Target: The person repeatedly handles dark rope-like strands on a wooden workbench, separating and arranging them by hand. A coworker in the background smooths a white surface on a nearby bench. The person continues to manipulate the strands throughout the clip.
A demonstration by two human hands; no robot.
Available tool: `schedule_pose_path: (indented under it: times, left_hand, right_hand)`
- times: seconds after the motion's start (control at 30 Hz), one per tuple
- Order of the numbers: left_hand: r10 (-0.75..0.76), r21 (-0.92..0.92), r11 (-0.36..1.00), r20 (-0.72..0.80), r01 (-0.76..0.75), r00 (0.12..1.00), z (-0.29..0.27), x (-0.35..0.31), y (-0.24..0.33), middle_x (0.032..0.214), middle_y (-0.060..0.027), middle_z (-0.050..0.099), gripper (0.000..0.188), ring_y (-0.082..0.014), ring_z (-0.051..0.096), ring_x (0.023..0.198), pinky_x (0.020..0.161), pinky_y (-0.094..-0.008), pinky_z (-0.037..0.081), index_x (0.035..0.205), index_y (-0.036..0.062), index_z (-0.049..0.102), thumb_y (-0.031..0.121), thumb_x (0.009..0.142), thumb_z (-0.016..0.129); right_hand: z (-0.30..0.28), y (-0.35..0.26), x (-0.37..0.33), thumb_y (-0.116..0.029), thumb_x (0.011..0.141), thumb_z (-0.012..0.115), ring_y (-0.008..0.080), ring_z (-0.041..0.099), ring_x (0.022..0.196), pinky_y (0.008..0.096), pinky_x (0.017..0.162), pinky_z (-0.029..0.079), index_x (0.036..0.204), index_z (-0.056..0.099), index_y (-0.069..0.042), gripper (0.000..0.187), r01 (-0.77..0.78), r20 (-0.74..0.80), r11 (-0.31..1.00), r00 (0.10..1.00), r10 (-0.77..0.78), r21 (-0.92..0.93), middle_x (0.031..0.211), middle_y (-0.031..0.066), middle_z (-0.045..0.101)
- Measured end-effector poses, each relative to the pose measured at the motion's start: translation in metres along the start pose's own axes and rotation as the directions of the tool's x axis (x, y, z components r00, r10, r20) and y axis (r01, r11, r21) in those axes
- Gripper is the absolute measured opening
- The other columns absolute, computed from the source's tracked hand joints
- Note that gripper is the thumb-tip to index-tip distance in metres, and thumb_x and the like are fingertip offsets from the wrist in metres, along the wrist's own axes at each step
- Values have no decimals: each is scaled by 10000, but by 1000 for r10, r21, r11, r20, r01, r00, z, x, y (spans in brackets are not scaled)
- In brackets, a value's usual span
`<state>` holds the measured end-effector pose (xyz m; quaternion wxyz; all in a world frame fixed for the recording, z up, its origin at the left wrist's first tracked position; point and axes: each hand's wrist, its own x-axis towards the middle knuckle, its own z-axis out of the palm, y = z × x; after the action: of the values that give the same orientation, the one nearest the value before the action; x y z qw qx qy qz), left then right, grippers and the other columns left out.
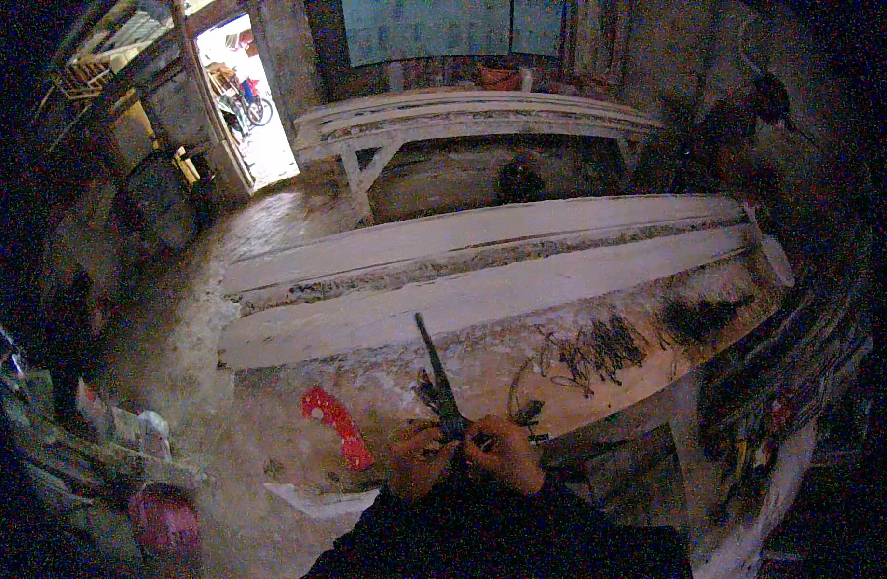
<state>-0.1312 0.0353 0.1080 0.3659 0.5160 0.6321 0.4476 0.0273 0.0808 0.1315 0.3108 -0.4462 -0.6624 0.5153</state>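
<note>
My left hand and my right hand are close together at the near edge of a workbench, the fingers of both closed. Between them they grip the lower end of a long, narrow dark strip, which points away from me over the bench. Shorter dark pieces stick out beside its base on the left. The dim light hides its exact kind and how the fingertips meet it. To the left of my hands lies a red cloth-like piece with pale spots. On the right is a tangle of thin dark strands.
Two long pale boards run along the workbench with a dirty gap between them. A darker heap sits at its right end. Behind stands another long bench with an orange bowl. A bright doorway opens at far left; a reddish bucket-like object is low left.
</note>
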Motion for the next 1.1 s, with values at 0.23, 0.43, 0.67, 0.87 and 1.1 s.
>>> schedule_pose_path:
  times: [0.23, 0.43, 0.67, 0.87, 1.1]
  left_hand:
    - [-15, -143, 989, 83, 26, 996, -4, 0, 0, 839, -78, 603, 238, -201, 591, 734, 631, -305, 491, 922, 49, 574, 182, 735, 636]
    - [-97, -534, 832, 128, 151, 987, -41, -4, -2, 877, -78, 589, 273, -196, 578, 767, 636, -299, 492, 975, 38, 539, 183, 754, 610]
    - [-45, -613, 757, -394, -226, 918, -135, -22, -5, 916, -72, 577, 294, -186, 563, 808, 628, -288, 491, 1020, 36, 511, 183, 776, 581]
    - [47, -634, 548, -627, -545, 778, -198, -33, -21, 885, -68, 552, 213, -148, 533, 740, 571, -275, 460, 976, 26, 517, 141, 801, 558]
    - [-45, -543, 763, -585, -350, 810, -167, -32, -26, 805, -46, 539, 162, -141, 512, 683, 596, -274, 443, 873, 41, 528, 164, 784, 584]
  right_hand:
    - [8, 4, 4, -99, 695, 648, 247, 547, 610, 330, 551, 445, 777, 561, -22, 143, 262, -31, 941, 961, -275, -212, 741, 112, 547]
    - [7, 44, 15, -187, 712, 628, 248, 591, 698, 337, 600, 462, 834, 596, -66, 176, 156, 65, 911, 988, -142, -382, 785, 109, 605]
    - [-22, 129, 23, -343, 737, 573, 257, 601, 706, 379, 630, 461, 833, 626, -102, 265, -165, 56, 814, 970, 235, -557, 769, 99, 633]
    - [-46, 164, 22, -358, 719, 569, 231, 603, 668, 365, 632, 470, 813, 640, -61, 319, -243, -30, 878, 967, 253, -413, 741, 110, 634]
    - [-61, 179, 35, -342, 712, 579, 233, 599, 565, 353, 609, 481, 833, 646, -54, 319, -255, -5, 862, 959, 282, -439, 715, 118, 632]
